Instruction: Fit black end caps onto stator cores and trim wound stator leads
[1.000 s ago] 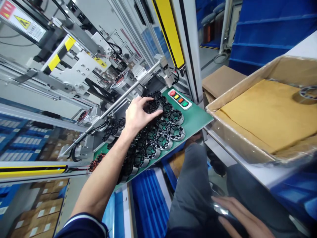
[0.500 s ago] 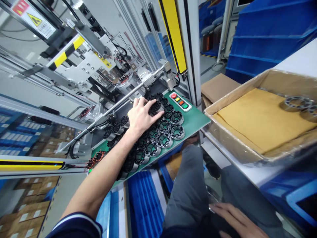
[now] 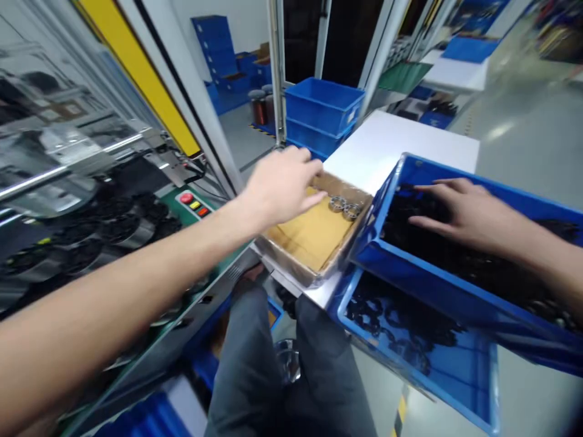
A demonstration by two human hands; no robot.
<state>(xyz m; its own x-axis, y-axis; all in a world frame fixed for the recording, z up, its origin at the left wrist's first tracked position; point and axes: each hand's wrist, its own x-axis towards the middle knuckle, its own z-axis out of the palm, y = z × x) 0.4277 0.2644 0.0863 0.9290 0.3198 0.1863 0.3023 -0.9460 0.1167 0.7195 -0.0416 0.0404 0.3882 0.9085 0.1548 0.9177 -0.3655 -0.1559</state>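
Observation:
My left hand point(image 3: 285, 185) hovers over the left side of a cardboard box point(image 3: 291, 264), thumb and fingers apart, with nothing visible in it. Inside the box, two metal rings with dark slotted inserts point(image 3: 345, 206) lie at the far right on yellow paper point(image 3: 314, 233). My right hand point(image 3: 464, 209) reaches into a blue bin point(image 3: 455, 284). Its thumb and fingers are spread above a heap of black parts point(image 3: 492, 264); whether the fingertips touch them cannot be made out. The parts' shapes are blurred.
On the left, more rings point(image 3: 122, 227) stand on a green machine table beside a button panel point(image 3: 194, 205). A yellow-edged machine post point(image 3: 150, 79) rises behind. Below the bin is another blue tray point(image 3: 489, 388) with black parts. Stacked blue crates point(image 3: 319, 109) stand beyond.
The view has swung right. My left hand has left the rings on the green table and moved over the cardboard box. My right hand has risen from beside my leg into the blue bin.

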